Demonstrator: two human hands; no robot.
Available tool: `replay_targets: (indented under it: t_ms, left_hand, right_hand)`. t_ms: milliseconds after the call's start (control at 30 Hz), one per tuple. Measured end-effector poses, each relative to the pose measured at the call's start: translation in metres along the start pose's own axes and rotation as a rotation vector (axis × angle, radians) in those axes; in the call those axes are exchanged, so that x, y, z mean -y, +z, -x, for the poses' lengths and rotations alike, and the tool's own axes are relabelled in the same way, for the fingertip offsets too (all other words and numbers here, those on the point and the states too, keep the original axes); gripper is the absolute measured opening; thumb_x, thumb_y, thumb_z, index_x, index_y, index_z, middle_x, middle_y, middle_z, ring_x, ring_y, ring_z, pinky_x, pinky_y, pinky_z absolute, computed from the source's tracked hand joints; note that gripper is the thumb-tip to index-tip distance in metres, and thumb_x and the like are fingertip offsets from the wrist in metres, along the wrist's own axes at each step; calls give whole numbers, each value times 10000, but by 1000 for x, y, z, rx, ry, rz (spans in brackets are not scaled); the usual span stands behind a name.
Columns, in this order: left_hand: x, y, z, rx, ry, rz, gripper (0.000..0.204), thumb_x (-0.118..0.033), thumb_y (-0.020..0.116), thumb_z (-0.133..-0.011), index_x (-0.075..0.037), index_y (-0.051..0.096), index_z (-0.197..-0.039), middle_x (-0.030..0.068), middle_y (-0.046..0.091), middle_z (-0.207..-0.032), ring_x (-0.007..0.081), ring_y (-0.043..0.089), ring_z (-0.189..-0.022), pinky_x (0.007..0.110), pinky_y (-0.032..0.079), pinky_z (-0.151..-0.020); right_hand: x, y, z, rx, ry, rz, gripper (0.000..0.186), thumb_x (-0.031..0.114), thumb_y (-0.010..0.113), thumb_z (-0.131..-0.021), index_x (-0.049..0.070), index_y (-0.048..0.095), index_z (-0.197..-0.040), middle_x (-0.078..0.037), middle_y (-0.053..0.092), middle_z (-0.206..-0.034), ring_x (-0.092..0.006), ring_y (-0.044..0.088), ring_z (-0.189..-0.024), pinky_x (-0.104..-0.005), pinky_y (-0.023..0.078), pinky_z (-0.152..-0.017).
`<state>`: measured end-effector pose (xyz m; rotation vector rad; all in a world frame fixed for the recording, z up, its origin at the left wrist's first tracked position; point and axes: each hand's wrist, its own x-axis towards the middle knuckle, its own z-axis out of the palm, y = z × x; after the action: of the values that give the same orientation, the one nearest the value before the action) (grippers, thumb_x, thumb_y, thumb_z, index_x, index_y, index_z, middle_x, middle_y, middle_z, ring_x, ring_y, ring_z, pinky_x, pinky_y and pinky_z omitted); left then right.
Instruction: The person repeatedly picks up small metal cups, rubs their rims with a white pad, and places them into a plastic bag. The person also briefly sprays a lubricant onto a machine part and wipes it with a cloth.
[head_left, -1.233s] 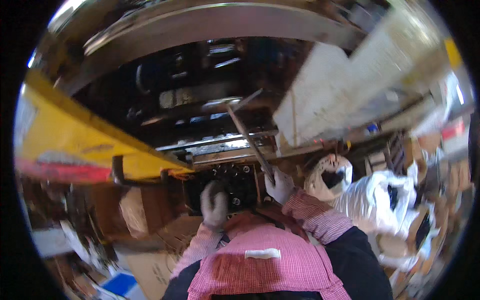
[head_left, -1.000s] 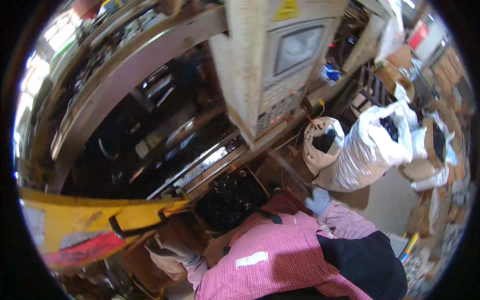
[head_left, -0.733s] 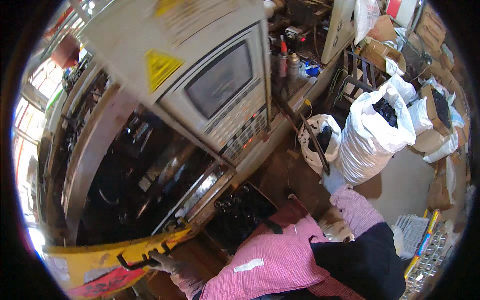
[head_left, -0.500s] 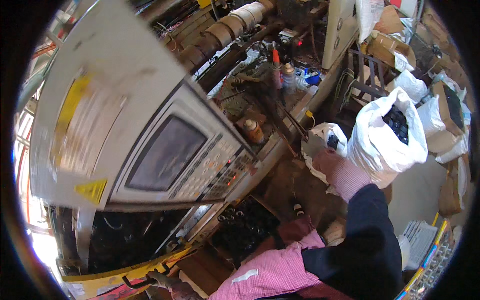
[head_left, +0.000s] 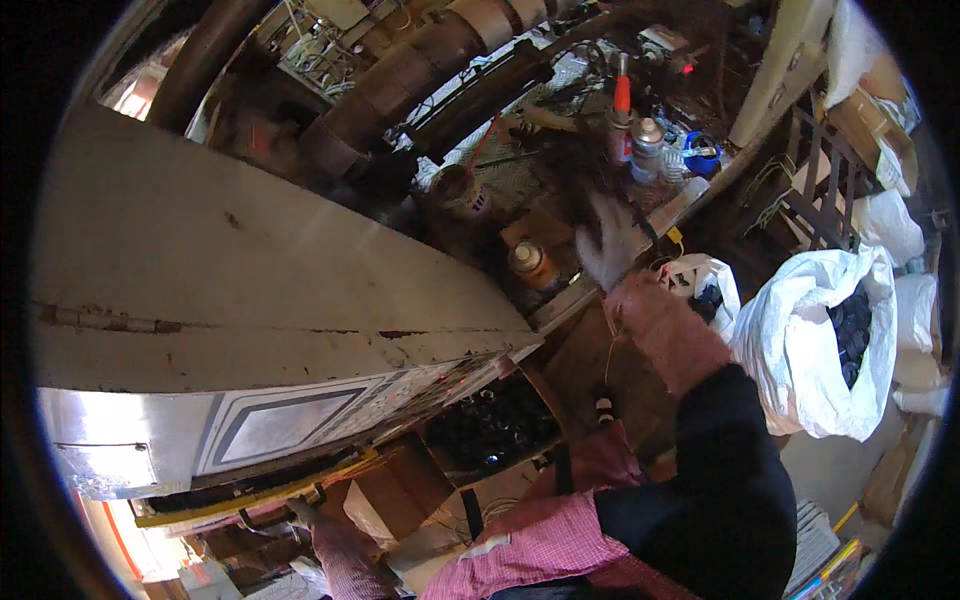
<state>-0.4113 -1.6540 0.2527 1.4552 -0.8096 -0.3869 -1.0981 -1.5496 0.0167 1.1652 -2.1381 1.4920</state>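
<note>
At the yellow door (head_left: 345,467), the left hand (head_left: 303,513) is set against the handle (head_left: 258,526); finger closure cannot be told. Floor (head_left: 580,370) is seen between the bin (head_left: 547,388) and white sack (head_left: 790,365). Near a bottle (head_left: 530,262), the right hand (head_left: 610,250) is blurred, its grip unclear. The handle's long axis is aligned along the door.

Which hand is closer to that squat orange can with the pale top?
The right. The right hand, blurred, is just right of the orange can in the picture; the left hand is far below and left, by the yellow panel.
</note>
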Motion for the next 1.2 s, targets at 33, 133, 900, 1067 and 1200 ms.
replay_targets:
  t_ms: [33,133,900,1067,1200]
  left_hand:
    - [0,6,2,6,2,-1,518,-335,624,-1050,-86,491,-1484,137,566,-1447,272,584,-1248,414,499,-1054]
    - [-2,21,8,62,-1,2,514,-339,615,-1052,-82,494,-1480,140,566,-1450,272,584,-1257,414,497,-1057]
    - [-4,6,207,1727,-813,556,802,-523,684,-980,-93,367,-1578,85,550,-1441,249,581,-1258,446,533,-993]
    - [5,-42,164,1742,-1294,333,786,-721,413,-1024,-123,460,-1532,126,692,-1148,194,655,-777,334,547,-685]
    - [27,-58,154,1557,-1980,517,786,-756,383,-1003,-150,510,-1486,174,676,-982,214,563,-603,322,490,-504]
  right_hand:
    - [25,-4,15,75,0,-105,721,264,797,-862,78,507,-1495,-255,528,-1428,-448,527,-1307,-548,479,-1049]
    - [71,15,36,75,-110,-140,797,262,811,-859,63,449,-1541,-251,549,-1412,-433,562,-1276,-519,479,-1063]
    - [340,-110,143,230,387,-1266,835,20,811,-806,138,371,-1506,-139,554,-1415,-269,584,-1271,-439,479,-1084]
    - [393,-100,180,384,496,-1336,931,25,803,-814,168,295,-1581,-160,553,-1409,-316,595,-1264,-477,491,-1075]
    - [438,-100,198,611,691,-1703,1123,64,857,-784,204,156,-1650,-180,540,-1423,-372,588,-1304,-530,506,-1075]
